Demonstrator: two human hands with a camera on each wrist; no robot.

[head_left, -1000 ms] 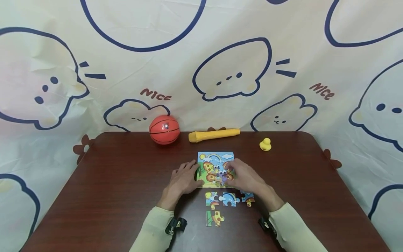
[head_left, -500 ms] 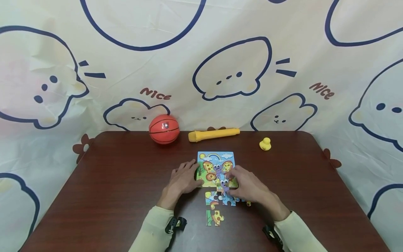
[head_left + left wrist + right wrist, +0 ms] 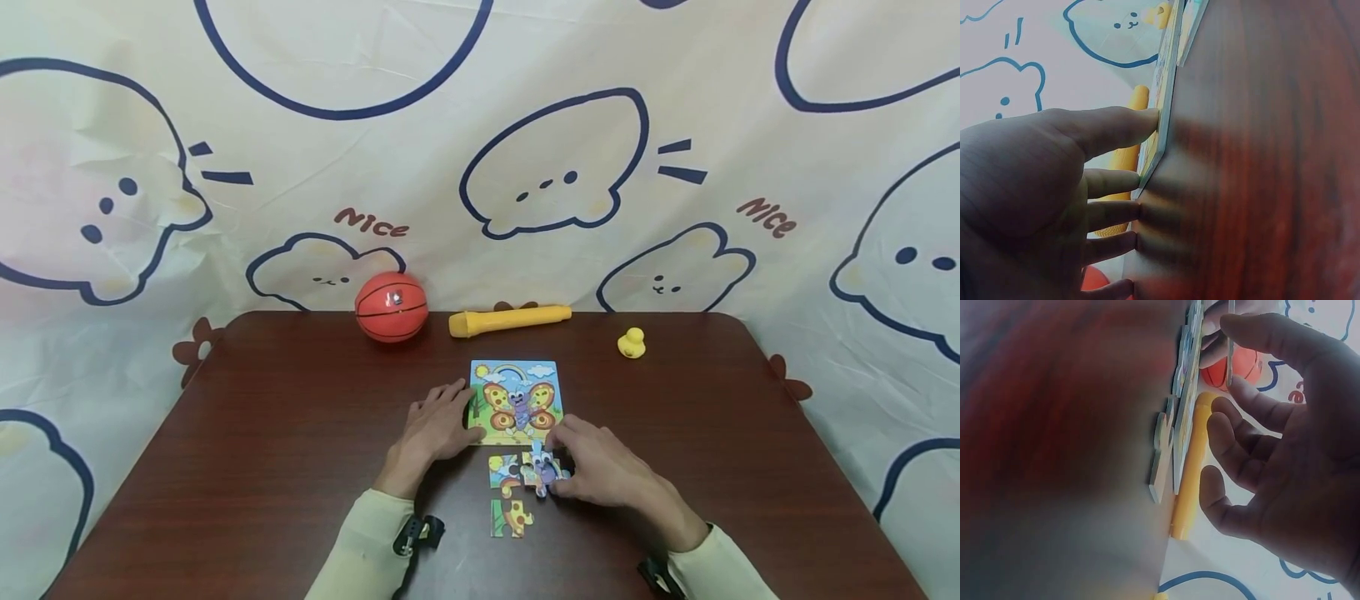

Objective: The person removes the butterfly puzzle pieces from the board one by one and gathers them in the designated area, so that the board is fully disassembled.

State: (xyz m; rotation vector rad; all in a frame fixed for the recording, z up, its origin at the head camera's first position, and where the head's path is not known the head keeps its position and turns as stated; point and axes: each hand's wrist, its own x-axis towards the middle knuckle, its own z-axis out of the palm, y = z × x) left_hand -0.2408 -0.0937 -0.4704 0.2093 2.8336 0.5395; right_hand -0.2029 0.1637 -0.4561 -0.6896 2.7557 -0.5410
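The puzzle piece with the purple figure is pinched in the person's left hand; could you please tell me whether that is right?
Not quite: the head view shows the puzzle piece pinched in the right hand, while the left hand touches the picture board.

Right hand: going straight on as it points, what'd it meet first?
Beyond the puzzle piece it pinches, the right hand would probably meet the butterfly picture board, though it might pass above; height is unclear.

Two hands [image 3: 437, 425] [image 3: 611, 468]; one board [image 3: 517, 404], ball [image 3: 392, 307], duck [image 3: 632, 343]
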